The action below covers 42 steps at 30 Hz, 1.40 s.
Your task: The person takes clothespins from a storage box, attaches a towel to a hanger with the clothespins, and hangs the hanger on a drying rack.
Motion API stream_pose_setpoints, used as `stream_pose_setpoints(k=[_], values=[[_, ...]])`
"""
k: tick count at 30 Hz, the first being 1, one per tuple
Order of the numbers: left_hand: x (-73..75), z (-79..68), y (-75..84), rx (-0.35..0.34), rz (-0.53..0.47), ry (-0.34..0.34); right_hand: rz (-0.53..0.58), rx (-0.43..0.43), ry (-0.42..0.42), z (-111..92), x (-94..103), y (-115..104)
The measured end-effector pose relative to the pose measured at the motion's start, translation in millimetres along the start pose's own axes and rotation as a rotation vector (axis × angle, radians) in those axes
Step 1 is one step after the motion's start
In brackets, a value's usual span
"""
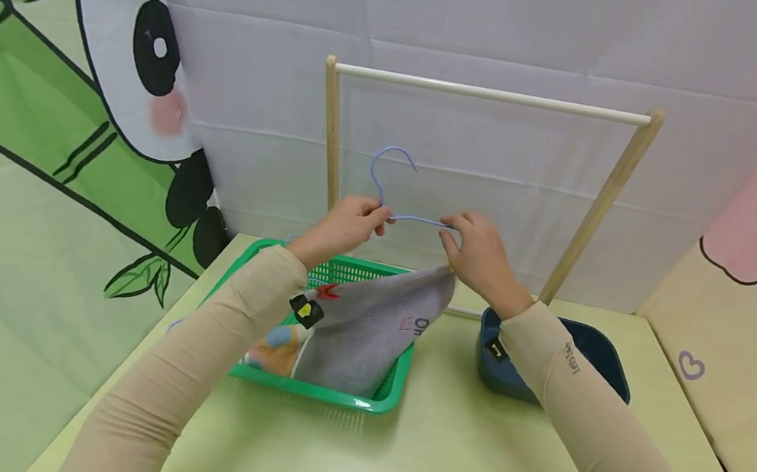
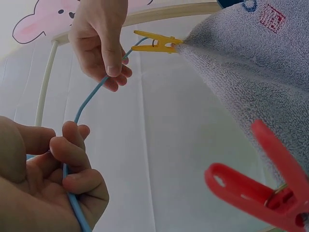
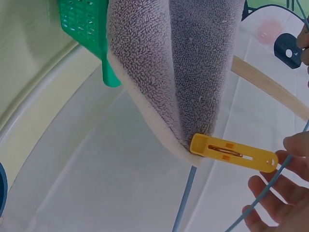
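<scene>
A light-blue wire hanger (image 1: pixel 396 149), its hook pointing up, is held between both hands in front of the rack. My left hand (image 1: pixel 350 225) grips it near the base of the hook, fingers curled round the wire. The right hand (image 1: pixel 480 258) pinches the hanger's right arm between thumb and fingers. Below hangs a grey towel (image 1: pixel 368 335) with a colourful patch. A yellow clothespin (image 2: pixel 157 42) bites one towel corner at the hanger wire by the right hand. A red clothespin (image 2: pixel 256 188) is on the towel nearer the left side. The towel's lower part overlaps the green basket.
The green basket (image 1: pixel 313 393) stands on the pale yellow table (image 1: pixel 438 458), with more blue hanger wire showing at its edge. Behind the hands rises a wooden rack with a white rail (image 1: pixel 490 92). A dark blue bin (image 1: pixel 596 340) sits at the right, partly behind the right sleeve.
</scene>
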<state>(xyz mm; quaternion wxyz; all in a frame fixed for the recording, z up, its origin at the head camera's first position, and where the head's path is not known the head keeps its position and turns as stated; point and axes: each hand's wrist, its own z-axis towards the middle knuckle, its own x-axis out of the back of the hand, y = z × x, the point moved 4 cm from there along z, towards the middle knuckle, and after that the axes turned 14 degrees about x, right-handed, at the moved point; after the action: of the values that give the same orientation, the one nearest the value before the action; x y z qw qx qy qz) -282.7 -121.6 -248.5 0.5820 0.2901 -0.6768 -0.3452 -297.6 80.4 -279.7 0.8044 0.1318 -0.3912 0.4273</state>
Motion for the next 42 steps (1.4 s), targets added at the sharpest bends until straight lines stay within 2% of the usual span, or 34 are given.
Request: stream_pose_setpoints(k=[7, 13, 19, 30, 42], values=[[-1.4, -1.6, 0.8, -0.012, 0.002, -0.013, 0.027, -0.024, -0.039, 2, -2.0, 3], [-1.3, -3.4, 1.7, -0.030, -0.010, -0.015, 0.076, 0.006, -0.055, 2, -3.2, 2], [-0.5, -2.6, 4.4, -0.034, 0.012, -0.018, 0.051, 0.057, -0.045, 3, 0.8, 2], [8.4, -10.0, 8.4, -0.066, 0.082, -0.003, 0.040, 0.087, -0.032, 9, 10.3, 0], [20.9, -12.8, 6.1, -0.061, 0.047, 0.015, 0.019, 0.066, 0.011, 10, 23.3, 10]])
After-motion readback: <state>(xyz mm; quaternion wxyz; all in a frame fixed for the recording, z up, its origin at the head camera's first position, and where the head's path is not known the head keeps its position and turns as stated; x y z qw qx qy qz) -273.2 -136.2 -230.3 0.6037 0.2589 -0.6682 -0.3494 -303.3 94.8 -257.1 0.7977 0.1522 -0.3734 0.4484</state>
